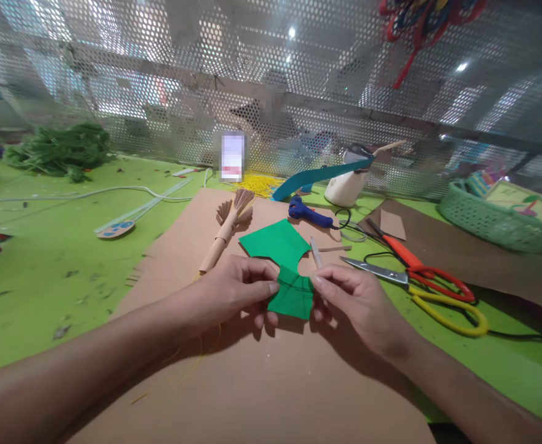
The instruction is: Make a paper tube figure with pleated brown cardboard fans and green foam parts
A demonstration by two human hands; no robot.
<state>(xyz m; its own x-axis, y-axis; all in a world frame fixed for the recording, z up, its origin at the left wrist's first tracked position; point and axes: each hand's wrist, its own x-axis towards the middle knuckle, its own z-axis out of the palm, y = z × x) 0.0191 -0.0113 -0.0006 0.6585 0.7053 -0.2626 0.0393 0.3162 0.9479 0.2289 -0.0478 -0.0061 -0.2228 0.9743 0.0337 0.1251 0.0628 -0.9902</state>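
My left hand point(247, 287) pinches the left edge of a small green paper piece point(291, 300) with dark drawn lines. Its opposite edge is between the thumb and fingers of my right hand point(351, 302). A short pale pencil-like stick point(316, 251) rises from my right fingers, point upward. Just beyond, and partly behind the small piece, lies a larger green paper sheet point(275, 239) with curved cut-outs; whether the two are joined I cannot tell. Left of it, a rolled brown paper figure point(224, 237) with pleated fans rests on the brown cardboard point(271, 382).
To the right lie orange-handled scissors point(404, 253) and yellow-handled scissors point(446, 311). A blue glue gun point(312, 214) sits behind the green sheet, near a white container point(346, 186). A green basket point(483, 216) stands far right; perforated metal point(160, 105) closes the back.
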